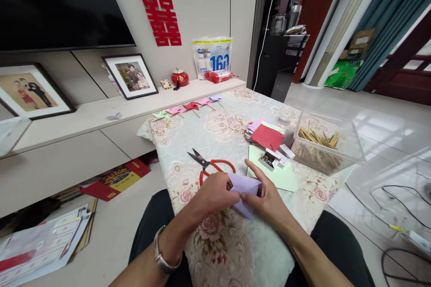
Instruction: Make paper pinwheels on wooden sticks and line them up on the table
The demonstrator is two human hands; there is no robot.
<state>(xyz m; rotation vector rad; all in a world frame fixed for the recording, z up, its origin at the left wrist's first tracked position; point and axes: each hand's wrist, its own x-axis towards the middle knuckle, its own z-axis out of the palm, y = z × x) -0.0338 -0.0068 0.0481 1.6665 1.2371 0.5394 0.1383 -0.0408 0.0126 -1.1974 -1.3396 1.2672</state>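
While both hands meet over the near part of the surface (215, 143), a lilac paper (245, 190) is held between them. The left hand (212, 195) pinches the paper's left edge with curled fingers, and the right hand (266, 197) grips its right side, with the index finger stretched out toward the far left. The paper lies between the two hands, touching both, a little above the flowered cloth. It is folded, and its long axis runs from upper left to lower right, with a pointed corner directed down toward the person. Just behind the left hand lie scissors (210, 166) with red handles, blades pointing to the far left. A light green sheet (283, 177) lies just beyond the right hand.
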